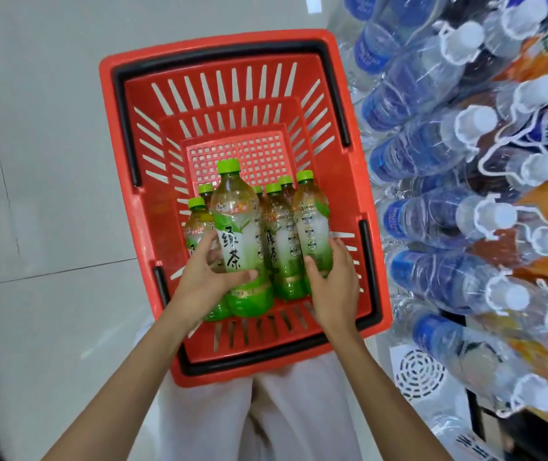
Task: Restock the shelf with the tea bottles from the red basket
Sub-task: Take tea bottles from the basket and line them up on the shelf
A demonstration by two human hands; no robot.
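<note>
Left hand (211, 277) grips the front tea bottle (237, 241), and right hand (332, 281) grips a second tea bottle (312, 221). Both stand upright at the near end of the red basket (379, 294). Shelved water bottles (432, 217) sit right of it, apparently closer to the right hand.

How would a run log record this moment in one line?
phase: pickup | left hand: grips front tea bottle | right hand: grips rightmost tea bottle | red basket: more bottles inside
</note>
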